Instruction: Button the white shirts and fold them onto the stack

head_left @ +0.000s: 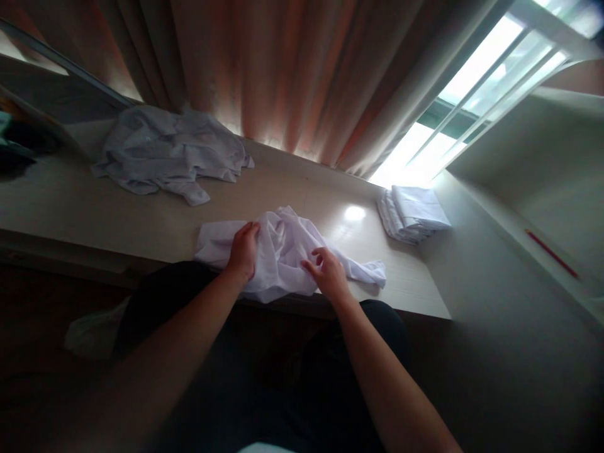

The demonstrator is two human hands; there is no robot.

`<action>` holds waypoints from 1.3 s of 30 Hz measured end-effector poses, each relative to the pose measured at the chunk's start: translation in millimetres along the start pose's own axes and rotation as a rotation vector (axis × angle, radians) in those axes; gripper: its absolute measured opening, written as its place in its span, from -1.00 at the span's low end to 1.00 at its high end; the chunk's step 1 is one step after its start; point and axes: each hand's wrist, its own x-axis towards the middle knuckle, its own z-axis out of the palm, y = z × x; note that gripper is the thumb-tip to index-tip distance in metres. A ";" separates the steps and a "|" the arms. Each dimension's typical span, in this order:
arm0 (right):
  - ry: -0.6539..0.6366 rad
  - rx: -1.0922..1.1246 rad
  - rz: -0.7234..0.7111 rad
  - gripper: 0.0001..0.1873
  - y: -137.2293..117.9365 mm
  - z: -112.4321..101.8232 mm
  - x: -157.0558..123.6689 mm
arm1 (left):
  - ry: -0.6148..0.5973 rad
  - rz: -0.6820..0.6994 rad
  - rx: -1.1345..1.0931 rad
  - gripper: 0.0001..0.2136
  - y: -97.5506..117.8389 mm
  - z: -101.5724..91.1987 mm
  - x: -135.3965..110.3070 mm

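A crumpled white shirt [283, 251] lies on the desk right in front of me, with a sleeve stretched out to the right and part of the cloth hanging over the front edge. On its left side, my left hand [244, 253] is closed on the fabric, its fingertips partly hidden in the folds. My right hand [328, 272] rests at the right side of the shirt. Its thumb and fingers are apart, touching or just above the cloth.
Another heap of white clothing [165, 151] lies at the back left of the desk [306, 189]. A stack of folded white clothes [415, 212] sits by the right wall. Curtains [283, 75] hang behind, and a red pencil-like stick [551, 253] lies on a ledge at right.
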 end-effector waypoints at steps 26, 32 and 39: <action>-0.036 1.114 0.405 -0.74 67.1 -85.7 21.6 | -0.195 0.218 0.134 -0.69 34.9 -25.4 20.4; 0.276 0.476 0.087 -0.82 55.0 -85.5 17.0 | -0.439 -0.085 0.060 -0.72 40.1 -14.2 -8.9; -0.199 0.277 -0.228 -0.58 -6.1 -63.9 -5.3 | -1.275 -0.201 0.378 -0.68 29.6 0.7 -45.0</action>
